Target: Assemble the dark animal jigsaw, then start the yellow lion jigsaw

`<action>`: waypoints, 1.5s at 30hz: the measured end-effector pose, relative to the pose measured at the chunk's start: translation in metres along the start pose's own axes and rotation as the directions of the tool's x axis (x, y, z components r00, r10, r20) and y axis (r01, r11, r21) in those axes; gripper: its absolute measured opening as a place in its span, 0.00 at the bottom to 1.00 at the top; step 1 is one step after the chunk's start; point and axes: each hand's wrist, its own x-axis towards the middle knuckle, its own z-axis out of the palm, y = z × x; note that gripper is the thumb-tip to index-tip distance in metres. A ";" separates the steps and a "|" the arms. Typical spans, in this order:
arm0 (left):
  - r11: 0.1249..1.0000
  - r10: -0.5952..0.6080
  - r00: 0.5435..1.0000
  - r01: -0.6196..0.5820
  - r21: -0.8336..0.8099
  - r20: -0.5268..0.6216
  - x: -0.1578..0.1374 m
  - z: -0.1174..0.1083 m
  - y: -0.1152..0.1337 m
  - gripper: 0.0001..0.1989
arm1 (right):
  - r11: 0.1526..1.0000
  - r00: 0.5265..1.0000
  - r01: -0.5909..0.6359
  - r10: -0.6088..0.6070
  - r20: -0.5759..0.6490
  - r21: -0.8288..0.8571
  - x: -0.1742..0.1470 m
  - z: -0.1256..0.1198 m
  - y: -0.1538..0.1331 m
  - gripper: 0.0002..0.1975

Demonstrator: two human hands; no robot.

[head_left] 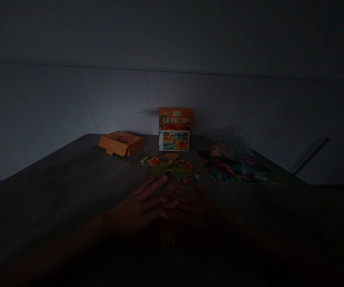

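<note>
The scene is very dark. My left hand (pixel 142 205) lies flat on the table with fingers spread, fingertips just short of a heap of loose puzzle pieces (pixel 172 167). My right hand (pixel 186 203) rests beside it, fingers overlapping the left hand's fingertips; whether it holds a piece is too dark to tell. Behind the heap stands an orange puzzle box (pixel 175 128) marked "LEVEL UP!". A finished puzzle picture (pixel 234 169) lies flat to the right.
An orange box part (pixel 121 142) lies on its side at the back left of the grey table (pixel 55 179). A clear plastic bag (pixel 228 141) sits behind the finished picture. A pale wall runs close behind the table.
</note>
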 end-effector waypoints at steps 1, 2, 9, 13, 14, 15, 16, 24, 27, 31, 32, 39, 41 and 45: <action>1.000 -0.005 1.000 0.004 0.009 0.007 0.000 0.001 0.000 0.40 | 1.000 1.000 -0.005 0.005 0.001 -0.007 0.001 0.000 0.000 0.29; 1.000 -0.012 1.000 0.012 0.020 0.015 0.000 0.002 -0.001 0.41 | 1.000 1.000 -0.014 0.014 0.008 -0.012 0.002 0.000 0.000 0.29; 0.991 -0.126 0.992 0.124 0.056 0.022 0.000 0.002 -0.005 0.46 | 0.994 0.995 -0.101 0.102 0.012 -0.031 0.003 0.005 0.003 0.29; 0.963 -0.255 0.966 0.251 0.096 0.038 -0.004 0.008 -0.015 0.41 | 0.977 0.976 -0.211 0.213 0.046 -0.031 -0.005 0.010 0.012 0.26; 0.952 -0.292 0.955 0.285 0.111 0.053 -0.006 0.011 -0.018 0.38 | 0.969 0.968 -0.243 0.244 0.048 -0.035 -0.008 0.012 0.015 0.26; 0.939 -0.331 0.941 0.320 0.127 0.073 -0.007 0.014 -0.021 0.37 | 0.962 0.961 -0.269 0.271 0.050 -0.040 -0.011 0.014 0.018 0.26; 0.923 -0.373 0.923 0.358 0.143 0.091 -0.009 0.018 -0.024 0.35 | 0.956 0.955 -0.289 0.292 0.053 -0.045 -0.013 0.017 0.021 0.26; 0.864 -0.504 0.845 0.493 0.104 0.180 -0.018 0.033 -0.035 0.23 | 0.911 0.909 -0.409 0.412 0.067 -0.043 -0.016 0.023 0.028 0.18; 0.868 -0.496 0.851 0.492 0.066 0.175 -0.017 0.031 -0.037 0.19 | 0.904 0.896 -0.427 0.428 0.115 -0.032 -0.014 0.021 0.026 0.15; 0.870 -0.489 0.857 0.493 0.017 0.165 -0.016 0.030 -0.038 0.18 | 0.903 0.896 -0.430 0.428 0.119 -0.016 -0.014 0.021 0.026 0.12; 0.872 -0.484 0.860 0.489 0.008 0.159 -0.017 0.031 -0.038 0.17 | 0.903 0.897 -0.429 0.428 0.114 -0.014 -0.015 0.021 0.027 0.12; 0.863 -0.494 0.853 0.505 -0.027 0.168 -0.016 0.031 -0.038 0.16 | 0.901 0.892 -0.434 0.432 0.132 -0.011 -0.016 0.022 0.028 0.12; 0.857 -0.501 0.845 0.514 -0.028 0.186 -0.016 0.030 -0.038 0.17 | 0.898 0.888 -0.441 0.438 0.142 -0.013 -0.016 0.022 0.027 0.11; 0.854 -0.506 0.847 0.518 -0.042 0.165 -0.016 0.029 -0.037 0.15 | 0.896 0.890 -0.444 0.443 0.109 -0.009 -0.016 0.023 0.028 0.12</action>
